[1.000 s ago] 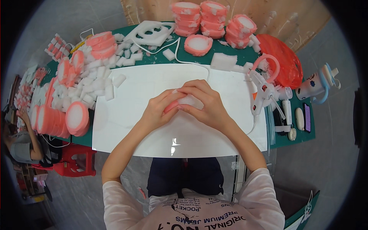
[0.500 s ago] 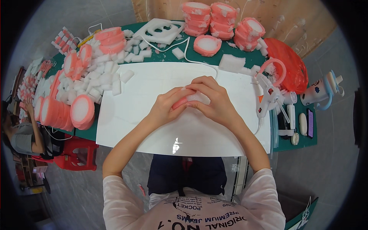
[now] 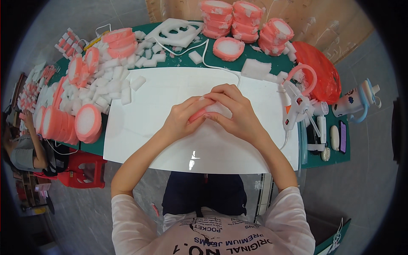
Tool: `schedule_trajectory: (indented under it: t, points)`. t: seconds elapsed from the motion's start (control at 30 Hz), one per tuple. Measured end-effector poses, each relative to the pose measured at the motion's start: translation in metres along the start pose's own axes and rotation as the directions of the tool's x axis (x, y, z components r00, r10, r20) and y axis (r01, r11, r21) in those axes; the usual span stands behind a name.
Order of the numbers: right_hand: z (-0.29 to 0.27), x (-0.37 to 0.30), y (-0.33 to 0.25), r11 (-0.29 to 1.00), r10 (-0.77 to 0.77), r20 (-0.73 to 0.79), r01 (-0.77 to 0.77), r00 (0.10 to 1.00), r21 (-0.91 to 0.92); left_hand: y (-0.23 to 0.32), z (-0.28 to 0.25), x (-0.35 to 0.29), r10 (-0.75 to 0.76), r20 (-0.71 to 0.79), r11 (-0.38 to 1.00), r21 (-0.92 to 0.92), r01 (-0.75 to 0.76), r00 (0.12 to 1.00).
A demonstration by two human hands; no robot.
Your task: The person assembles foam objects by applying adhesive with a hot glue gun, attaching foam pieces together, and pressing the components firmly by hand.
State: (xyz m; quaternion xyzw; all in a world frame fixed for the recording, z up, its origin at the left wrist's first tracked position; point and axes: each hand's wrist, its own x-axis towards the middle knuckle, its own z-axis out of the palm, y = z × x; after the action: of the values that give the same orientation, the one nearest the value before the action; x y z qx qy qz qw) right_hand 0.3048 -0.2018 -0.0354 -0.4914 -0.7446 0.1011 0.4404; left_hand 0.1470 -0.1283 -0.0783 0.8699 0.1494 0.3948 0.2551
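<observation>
Both hands are wrapped round a pink-and-white foam piece (image 3: 198, 115) above the white board. My left hand (image 3: 183, 115) grips its pink side, fingers curled over the top. From the other side my right hand (image 3: 236, 111) closes on it, fingertips meeting those of the left. A patch of white foam shows between the right thumb and fingers; most of the piece is hidden. To the right of my right hand, a white glue gun (image 3: 297, 104) rests at the board's edge.
White foam blocks (image 3: 102, 91) and pink-rimmed foam discs (image 3: 88, 121) crowd the left. More disc stacks (image 3: 247, 19) stand at the back, by a cut-out foam sheet (image 3: 178, 32). Rightward are a red bag (image 3: 318, 70), a tumbler (image 3: 352, 102) and a phone (image 3: 342, 136). A co-worker (image 3: 27, 148) sits far left.
My hands keep nearly the same hold on the foam piece. The whole view has shifted slightly. At far left the co-worker's arm has moved a little.
</observation>
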Motion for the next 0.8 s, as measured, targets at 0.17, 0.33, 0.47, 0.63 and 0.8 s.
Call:
schedule_trajectory:
  t: [0.17,0.33,0.47,0.63,0.8]
  points:
    - [-0.001,-0.0028,-0.0015,1.0,0.003,0.005,-0.003,1.0,0.005,0.001,0.0018,-0.0013,-0.003,-0.001,1.0,0.012,0.003,1.0]
    - [0.0003,-0.0063,-0.0007,0.999,0.007,-0.023,-0.006,1.0,0.041,0.0012,0.002,-0.0015,0.006,0.011,1.0,0.025,-0.006,1.0]
    - [0.0037,-0.0078,0.0002,0.999,-0.04,-0.06,0.041,0.997,0.01,0.0015,0.0011,-0.0021,-0.001,0.022,1.0,0.031,0.0,1.0]
    - [0.0054,-0.0078,-0.0006,0.996,-0.089,-0.069,0.087,0.994,-0.033,0.0017,-0.0001,-0.0019,-0.017,0.029,0.999,0.039,0.016,0.999]
    - [0.0075,-0.0086,-0.0013,0.995,-0.093,-0.087,0.089,0.992,-0.051,0.0013,-0.0017,-0.0019,-0.02,0.056,0.999,0.028,0.018,0.998]
